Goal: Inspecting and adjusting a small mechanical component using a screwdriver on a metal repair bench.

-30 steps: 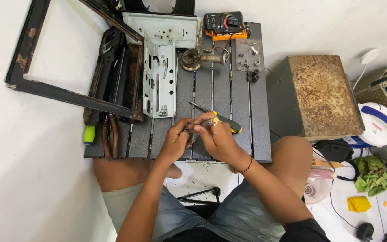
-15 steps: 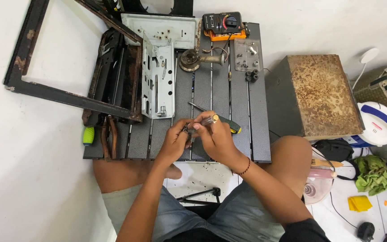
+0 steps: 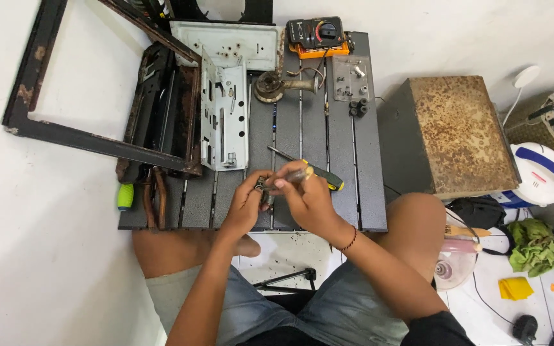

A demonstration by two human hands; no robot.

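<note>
My left hand (image 3: 246, 206) pinches a small dark metal part (image 3: 262, 189) above the near edge of a dark slatted work table (image 3: 354, 192). My right hand (image 3: 306, 195) grips a screwdriver with a yellow and black handle (image 3: 318, 175); its tip points left into the small part. Both hands meet at the middle of the table's front. A second screwdriver with a thin shaft (image 3: 282, 154) lies on the slats just behind my right hand.
A white metal bracket (image 3: 222, 118) and a rusty black frame (image 3: 97, 138) lie at the left. At the back stand a multimeter (image 3: 318, 32), a brass burner part (image 3: 270, 86) and a clear tray of screws (image 3: 352, 77). A rusty metal box (image 3: 456, 131) sits to the right.
My hands have stayed in one spot at the table's front. The right hand has turned the screwdriver slightly against the small part.
</note>
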